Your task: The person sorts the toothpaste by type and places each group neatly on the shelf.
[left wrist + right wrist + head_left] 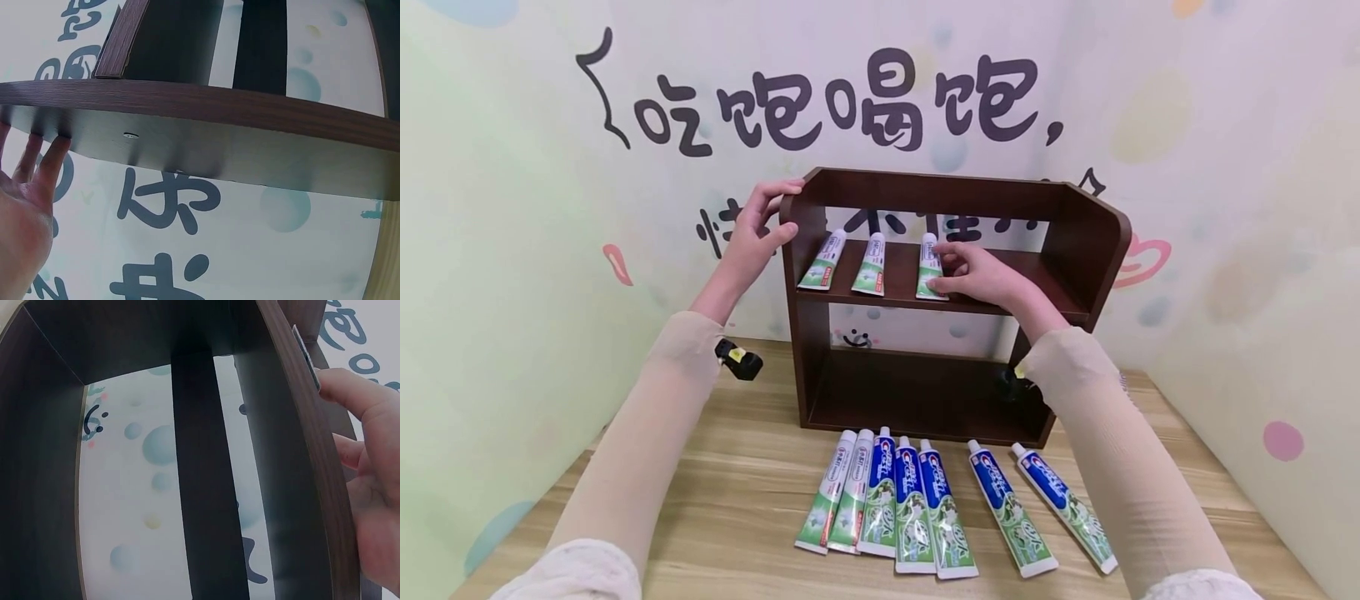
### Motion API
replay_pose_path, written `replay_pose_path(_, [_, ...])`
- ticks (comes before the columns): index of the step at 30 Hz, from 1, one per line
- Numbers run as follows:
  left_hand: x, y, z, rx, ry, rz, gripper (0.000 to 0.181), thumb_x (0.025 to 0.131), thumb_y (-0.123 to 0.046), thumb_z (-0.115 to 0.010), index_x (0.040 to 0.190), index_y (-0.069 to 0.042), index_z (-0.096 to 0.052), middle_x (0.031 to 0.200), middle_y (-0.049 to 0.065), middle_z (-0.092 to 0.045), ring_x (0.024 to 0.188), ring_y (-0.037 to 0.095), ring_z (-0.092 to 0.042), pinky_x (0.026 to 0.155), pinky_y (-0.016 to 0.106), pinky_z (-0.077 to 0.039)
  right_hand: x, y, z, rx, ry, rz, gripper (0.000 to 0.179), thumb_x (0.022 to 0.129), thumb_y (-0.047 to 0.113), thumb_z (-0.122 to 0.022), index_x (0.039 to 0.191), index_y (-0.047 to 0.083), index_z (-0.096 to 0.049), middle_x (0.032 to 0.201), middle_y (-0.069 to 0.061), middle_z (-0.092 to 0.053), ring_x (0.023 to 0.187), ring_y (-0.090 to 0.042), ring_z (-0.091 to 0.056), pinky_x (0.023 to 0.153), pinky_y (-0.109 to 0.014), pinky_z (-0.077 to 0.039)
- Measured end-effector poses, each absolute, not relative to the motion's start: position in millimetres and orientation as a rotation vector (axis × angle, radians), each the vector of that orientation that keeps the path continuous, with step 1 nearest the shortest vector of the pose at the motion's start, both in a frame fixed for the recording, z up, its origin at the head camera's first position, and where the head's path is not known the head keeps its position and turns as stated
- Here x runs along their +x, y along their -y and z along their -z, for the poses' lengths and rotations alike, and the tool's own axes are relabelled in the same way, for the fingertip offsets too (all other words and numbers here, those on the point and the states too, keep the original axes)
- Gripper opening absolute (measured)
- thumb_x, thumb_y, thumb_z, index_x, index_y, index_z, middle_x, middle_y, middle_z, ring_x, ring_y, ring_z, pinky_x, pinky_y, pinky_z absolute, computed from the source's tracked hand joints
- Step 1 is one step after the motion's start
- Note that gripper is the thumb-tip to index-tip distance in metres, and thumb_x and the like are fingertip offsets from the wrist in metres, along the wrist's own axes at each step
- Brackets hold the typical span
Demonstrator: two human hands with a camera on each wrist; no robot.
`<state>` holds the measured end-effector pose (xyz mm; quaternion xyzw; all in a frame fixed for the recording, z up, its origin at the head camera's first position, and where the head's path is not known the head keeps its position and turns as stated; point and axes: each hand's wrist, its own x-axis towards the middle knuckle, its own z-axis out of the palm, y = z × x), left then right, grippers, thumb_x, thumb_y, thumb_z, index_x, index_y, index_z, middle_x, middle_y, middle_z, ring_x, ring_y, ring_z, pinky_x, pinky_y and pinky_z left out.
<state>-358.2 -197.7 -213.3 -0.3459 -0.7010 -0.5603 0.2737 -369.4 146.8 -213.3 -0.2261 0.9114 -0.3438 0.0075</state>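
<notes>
In the head view, my right hand (pixel 981 273) is at the upper shelf board, thumb and fingers pinching a white-and-green toothpaste tube (pixel 929 260) that lies there cap to the back. The right wrist view shows only the tube's thin end (pixel 306 359) beside the thumb, past the board's edge. My left hand (pixel 758 229) steadies the dark brown wooden shelf (pixel 947 185) at its upper left corner. In the left wrist view, fingertips of the left hand (pixel 28 194) rest against the outer side panel (pixel 187 147). Two similar tubes (pixel 823 260) lie left on the upper board.
On the wooden table (pixel 737 508), in front of the shelf, lies a row of tubes: two white-and-green ones (pixel 841 492) at left, then several blue-and-green Crest tubes (pixel 913 508). Behind stands a wall (pixel 1120 50) with large dark lettering. The lower shelf board (pixel 917 392) is visible.
</notes>
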Motion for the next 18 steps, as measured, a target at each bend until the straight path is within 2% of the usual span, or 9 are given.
replay_pose_path(4, [-345, 193, 208, -0.942, 1.893, 1.503, 0.043, 0.088, -0.011, -0.057, 0.129, -0.002, -0.051, 0.149, 0.016, -0.046, 0.138, 0.036, -0.041, 0.106, 0.027, -0.039, -369, -148, 214, -0.745, -2.866, 1.057, 0.066, 0.091, 0.024, -0.068, 0.148, 0.007, -0.041, 0.144, -0.016, -0.049, 0.110, -0.030, -0.051, 0.098, -0.040, -0.041])
replay_pose_path(8, [-338, 192, 205, -0.941, 1.900, 1.502, 0.043, 0.088, -0.011, -0.057, 0.129, -0.001, -0.051, 0.149, 0.015, -0.047, 0.139, 0.038, -0.040, 0.107, 0.026, -0.038, -368, -148, 214, -0.751, -2.868, 1.064, 0.065, 0.090, 0.024, -0.068, 0.148, 0.007, -0.041, 0.143, -0.015, -0.049, 0.110, -0.029, -0.050, 0.097, -0.039, -0.041])
replay_pose_path(16, [-340, 192, 205, -0.957, 1.874, 1.496, 0.044, 0.087, -0.009, -0.057, 0.129, 0.003, -0.049, 0.147, 0.018, -0.048, 0.135, 0.017, -0.046, 0.109, 0.027, -0.037, -369, -148, 216, -0.733, -2.877, 1.060, 0.067, 0.090, 0.026, -0.068, 0.149, 0.008, -0.041, 0.146, -0.015, -0.048, 0.113, -0.030, -0.048, 0.098, -0.041, -0.040])
replay_pose_path(18, [-340, 192, 205, -0.959, 1.870, 1.496, 0.045, 0.087, -0.009, -0.057, 0.129, 0.004, -0.049, 0.147, 0.018, -0.048, 0.135, 0.017, -0.046, 0.109, 0.028, -0.037, -369, -148, 216, -0.733, -2.878, 1.061, 0.067, 0.090, 0.025, -0.068, 0.149, 0.009, -0.041, 0.146, -0.015, -0.048, 0.113, -0.030, -0.048, 0.099, -0.041, -0.040])
